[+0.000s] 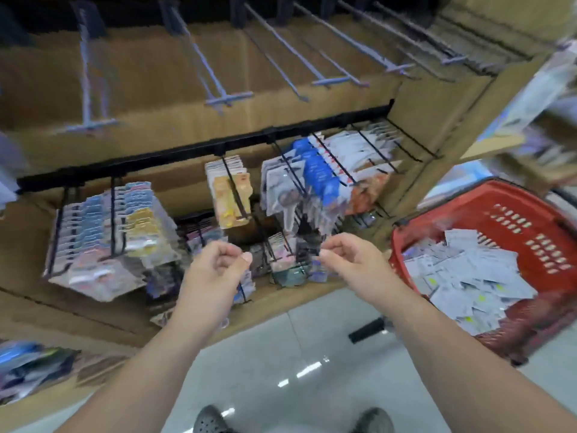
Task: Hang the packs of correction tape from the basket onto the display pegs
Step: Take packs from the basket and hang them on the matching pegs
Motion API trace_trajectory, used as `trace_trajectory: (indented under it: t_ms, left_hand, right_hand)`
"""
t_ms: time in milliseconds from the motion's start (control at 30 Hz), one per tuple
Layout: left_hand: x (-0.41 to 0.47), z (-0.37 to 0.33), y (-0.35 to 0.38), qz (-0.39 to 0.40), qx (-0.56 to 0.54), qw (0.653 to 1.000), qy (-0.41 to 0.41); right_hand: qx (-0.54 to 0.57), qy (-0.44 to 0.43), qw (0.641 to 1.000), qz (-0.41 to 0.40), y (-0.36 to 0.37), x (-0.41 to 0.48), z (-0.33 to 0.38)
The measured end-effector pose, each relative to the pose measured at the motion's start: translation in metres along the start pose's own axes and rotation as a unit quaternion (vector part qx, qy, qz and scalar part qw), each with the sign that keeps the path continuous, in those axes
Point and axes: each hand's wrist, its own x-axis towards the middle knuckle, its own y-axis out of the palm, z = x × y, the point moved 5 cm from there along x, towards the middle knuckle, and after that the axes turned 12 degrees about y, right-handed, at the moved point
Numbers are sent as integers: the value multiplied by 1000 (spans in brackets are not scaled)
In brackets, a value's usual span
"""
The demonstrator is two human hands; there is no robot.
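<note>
The red basket (512, 198) stands on the floor at the right, with several white packs of correction tape (462, 270) piled loose inside. My left hand (218, 264) is raised in front of the lower pegs, fingers curled and thumb pinched to forefinger, with nothing visible in it. My right hand (349, 257) is level with it, fingers curled, its thumb tip next to a blurred dark pack (307, 248) among the lower pegs. Motion blur hides whether it grips that pack. The two hands are a short gap apart.
Long bare pegs (218, 64) jut from the brown board in the top row. The middle row (315, 170) holds several hanging packs in blue, white, yellow and orange. More packs hang lower down. The basket's black handle (368, 329) lies over the grey floor. My shoes (212, 420) show at the bottom.
</note>
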Motion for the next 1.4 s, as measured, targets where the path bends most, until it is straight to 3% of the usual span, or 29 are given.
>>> trace_trajectory:
  t_ms: [200,367,633,800,1167,1267,1400]
  left_hand:
    - [-25,4,205,66,20,998,-8]
    - [-40,12,339,133,55,990,-8]
    - [-5,31,436,147,207,967,31]
    - [11,52,456,159,208,965,14]
    - [5,90,475,128,247,961,-6]
    - [0,92,475,90,269,959,-19]
    - [-24,94,485,41,299,952,-52]
  right_hand:
    - [-14,104,992,-70,-160,-5,-188]
    - [-27,184,980,-75,-262,-5,-296]
    - [-123,240,963,-28,-327,20,-358]
    - [-137,257,957,11,-332,22,-365]
    - [-217,208,937,178,-307,128,-379]
    - [-306,138,906,258,-285,157,-392]
    - [-452,-22,832,319,-252,164,-400]
